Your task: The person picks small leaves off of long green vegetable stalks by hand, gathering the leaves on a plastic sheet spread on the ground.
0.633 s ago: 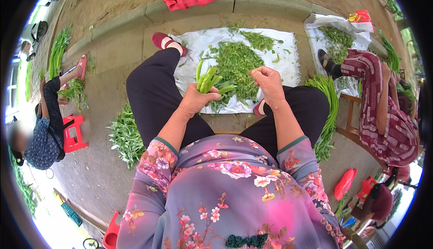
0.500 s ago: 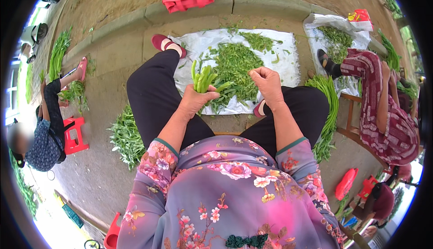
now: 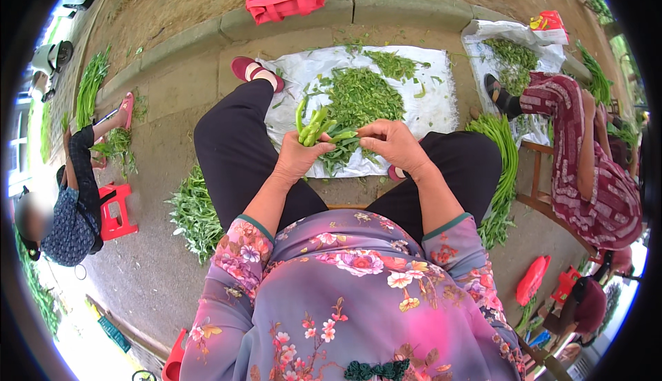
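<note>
Head view. My left hand [image 3: 298, 156]: curled closed round a small bunch of short, light-green stalks [image 3: 314, 128], held over the near left part of a white, fray-edged sheet [image 3: 437, 102]. My right hand [image 3: 390, 144]: thumb and forefinger drawn together at the bunch's leafy right end; whether they grip it, I cannot tell. On the sheet: a loose heap of green leaves [image 3: 365, 97].

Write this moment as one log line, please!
left hand: holds green stems | right hand: at stems' right edge | nearby: leaf pile on white sheet
</note>
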Tool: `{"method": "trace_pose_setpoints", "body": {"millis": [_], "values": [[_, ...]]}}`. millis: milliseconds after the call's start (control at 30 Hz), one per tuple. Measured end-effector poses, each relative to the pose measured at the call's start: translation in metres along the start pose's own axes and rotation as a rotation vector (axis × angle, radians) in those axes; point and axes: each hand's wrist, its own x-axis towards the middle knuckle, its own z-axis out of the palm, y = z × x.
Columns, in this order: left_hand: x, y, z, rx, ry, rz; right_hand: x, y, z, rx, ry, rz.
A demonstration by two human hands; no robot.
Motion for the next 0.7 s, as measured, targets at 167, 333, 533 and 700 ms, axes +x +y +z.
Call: {"method": "trace_pose_setpoints", "body": {"millis": [167, 333, 533, 700], "values": [[-0.002, 0.004, 0.003, 0.026, -0.021, -0.009, -0.001, -0.002, 0.003, 0.086, -0.032, 0.064], [-0.002, -0.001, 0.003, 0.020, -0.034, 0.003, -0.001, -0.005, 0.003, 0.042, -0.030, 0.060], [-0.002, -0.002, 0.003, 0.062, -0.036, 0.020, 0.000, 0.000, 0.006, -0.028, -0.028, 0.067], [-0.003, 0.000, 0.003, 0.115, -0.034, 0.018, -0.001, 0.000, 0.011, -0.077, 0.010, 0.066]]}}
